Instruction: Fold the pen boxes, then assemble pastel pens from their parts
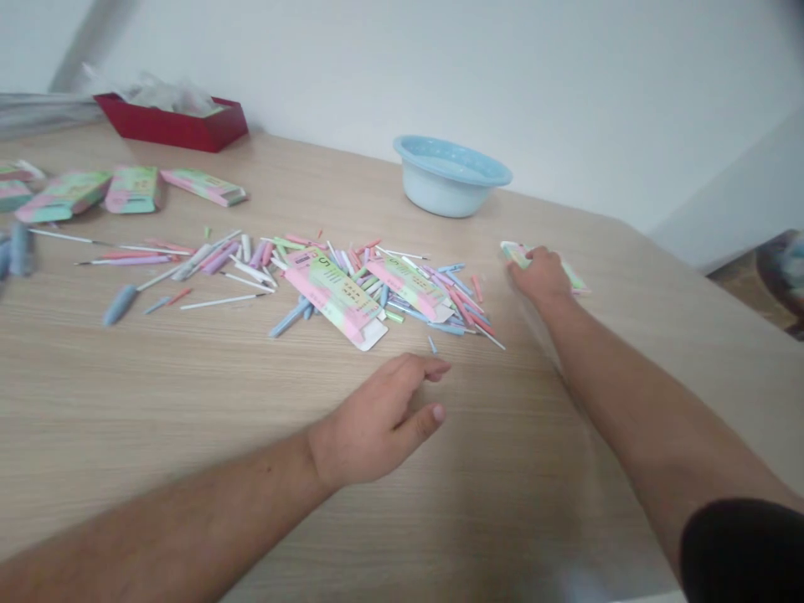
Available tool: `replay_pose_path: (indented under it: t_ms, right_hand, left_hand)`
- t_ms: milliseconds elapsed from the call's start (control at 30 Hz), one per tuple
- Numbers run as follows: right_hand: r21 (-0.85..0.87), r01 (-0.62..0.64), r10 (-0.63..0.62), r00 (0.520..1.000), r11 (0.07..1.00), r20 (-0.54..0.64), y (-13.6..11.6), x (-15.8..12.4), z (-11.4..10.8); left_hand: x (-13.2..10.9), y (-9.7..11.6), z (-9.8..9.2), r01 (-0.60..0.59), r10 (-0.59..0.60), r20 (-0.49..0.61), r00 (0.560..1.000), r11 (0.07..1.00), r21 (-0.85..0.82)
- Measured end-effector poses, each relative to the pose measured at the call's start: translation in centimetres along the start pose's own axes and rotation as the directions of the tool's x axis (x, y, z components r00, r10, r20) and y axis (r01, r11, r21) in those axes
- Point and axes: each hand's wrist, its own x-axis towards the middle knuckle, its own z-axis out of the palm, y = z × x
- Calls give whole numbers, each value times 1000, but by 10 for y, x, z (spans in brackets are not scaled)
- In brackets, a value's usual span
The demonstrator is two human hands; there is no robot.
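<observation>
My left hand [383, 410] is held over the table's near middle, thumb and fingers apart, with nothing in it. Over on the right, my right hand [541, 275] grips a small pastel cardboard box [574, 280] lying on the tabletop; the hand hides much of it. Beyond my left hand spreads a pile of thin pastel brush-like sticks and caps [377, 289]. Two pastel boxes lie on that pile: a larger box [336, 293] with an open end flap and a narrower box [411, 285]. A small blue piece [433, 344] rests just past my left fingertips.
A light-blue basin [445, 188] stands at the back. At the back left is a red tray [182, 127] holding clear plastic. Several pastel boxes [133, 188] lie at the left. Loose white sticks and a blue-grey cap [119, 305] are scattered on the wooden table [207, 402].
</observation>
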Motion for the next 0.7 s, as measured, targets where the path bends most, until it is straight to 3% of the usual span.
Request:
replay_pose_path:
  t_ms: [100,167,300,400,500,567,700]
  right_hand:
    - [91,161,-163,986,983,16,-30,-23,-13]
    - [203,305,-317,948,930,28,-59,-47,-24]
    - [410,532,-571,821,741,-33,-124,-106,-48]
    - [449,643,-709,704,620,-29,-165,-143,-58]
    - [381,742,-805,593,552,11,-193,-165,-58]
    - [298,791,-836,547,534,44,-203,-174,-53]
    - [163,809,-825,550,565,129,-213,-187,-40]
  left_hand:
    - [5,2,1,-44,44,30,999,999,8]
    - [7,2,2,-91,85,108,991,995,49]
    - [9,3,6,-220,183,285,941,970,104]
    - [9,6,10,-286,198,393,898,941,179]
    - [10,12,10,-351,170,486,857,884,310]
    - [12,15,9,-381,151,527,836,852,360]
    - [16,20,9,-407,140,557,818,825,391]
